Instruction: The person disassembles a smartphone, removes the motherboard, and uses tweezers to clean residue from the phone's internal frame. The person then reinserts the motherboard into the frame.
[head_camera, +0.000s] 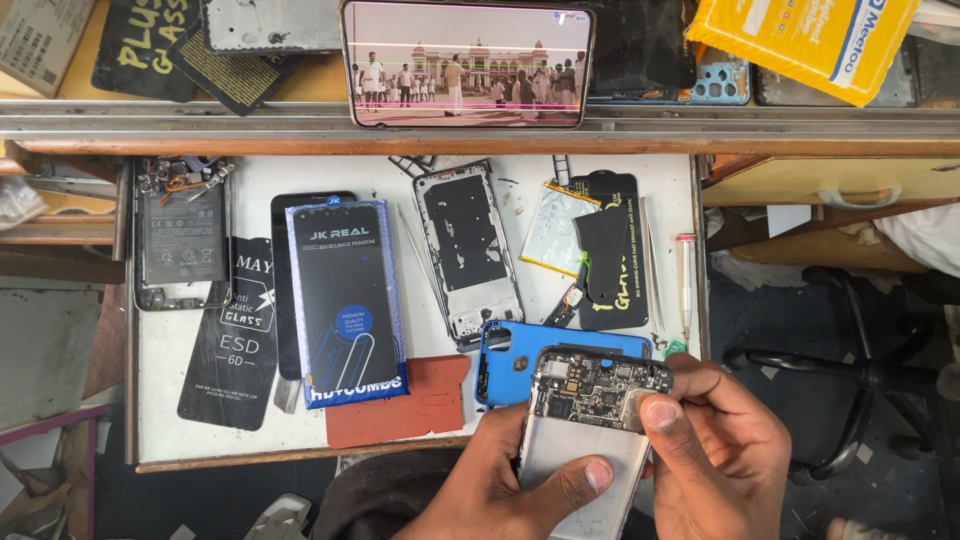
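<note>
Cluttered with phone parts, a white work tray (250, 440) sits below a metal rail, seen from above. At the bottom edge, the left hand (500, 490) cradles an opened phone (590, 430) from beneath, its thumb lying across the bare silver lower half. The right hand (715, 450) grips the phone's right side, fingers curled narrow around it and the thumb pressed on a small metal shield beside the exposed green circuit board at the top. The phone is held just above the tray's near right corner.

Directly behind it on the tray lies a blue back cover (510, 365), partly hidden by the phone. Left of that is a red-brown pad (410, 405), then a boxed replacement screen in blue packaging (345, 300). A black glass-protector sleeve (235, 340) lies further left, and above it a second open phone showing its battery (182, 240). In the middle rests an empty phone frame (468, 250). To the right are a silver pouch battery (555, 230), tweezers (652, 260) and a thin screwdriver (686, 285).

Propped on the shelf above the rail, a phone with a lit screen (467, 62) shows a crowd before a building, beside a yellow padded envelope (800, 40).
</note>
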